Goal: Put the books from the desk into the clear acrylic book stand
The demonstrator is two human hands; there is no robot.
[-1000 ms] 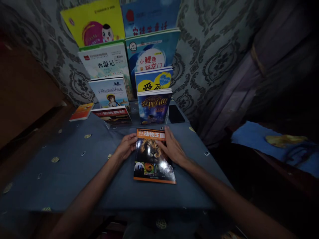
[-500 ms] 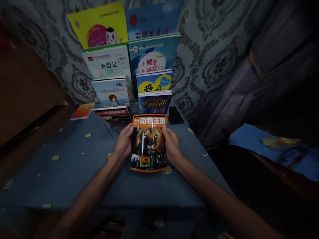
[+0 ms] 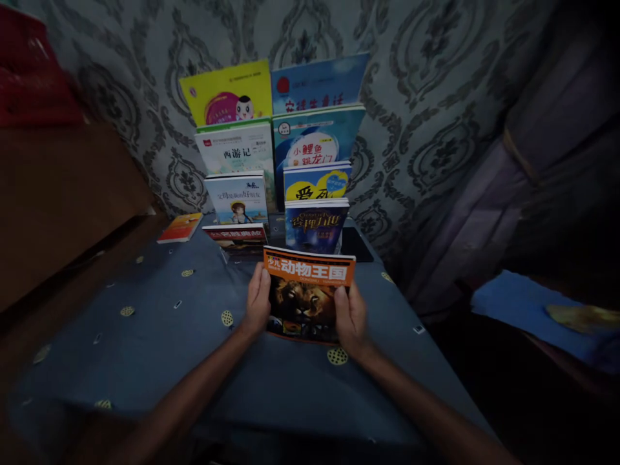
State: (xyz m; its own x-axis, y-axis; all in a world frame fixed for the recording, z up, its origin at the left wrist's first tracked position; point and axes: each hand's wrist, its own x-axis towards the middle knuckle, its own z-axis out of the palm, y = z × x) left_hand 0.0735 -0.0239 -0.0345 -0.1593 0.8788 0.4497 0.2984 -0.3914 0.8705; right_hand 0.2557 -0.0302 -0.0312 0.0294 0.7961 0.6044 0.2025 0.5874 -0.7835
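Between my two hands I hold a book (image 3: 303,300) with an orange title band and a lion on its cover, its top edge tipped toward me. My left hand (image 3: 258,298) grips its left edge, and my right hand (image 3: 351,316) grips the right edge with the thumb on the cover. Just behind it stands a purple-blue book (image 3: 317,227) in the right column of a tiered display. Left of that, a dark red-topped book (image 3: 236,239) stands at the front of the left column. The fingers behind the lion book are hidden.
Behind rise a white book (image 3: 237,152), a teal book (image 3: 320,132), a yellow book (image 3: 225,90) and a blue book (image 3: 320,81). An orange book (image 3: 179,228) lies flat on the tablecloth (image 3: 159,349). A black flat object (image 3: 357,244) lies right. A brown box (image 3: 62,194) stands left.
The lion book has tilted, so its cover looks foreshortened and its top edge shows. Both hands still hold it. The whole view has shifted, with the displayed books now lower and further right.
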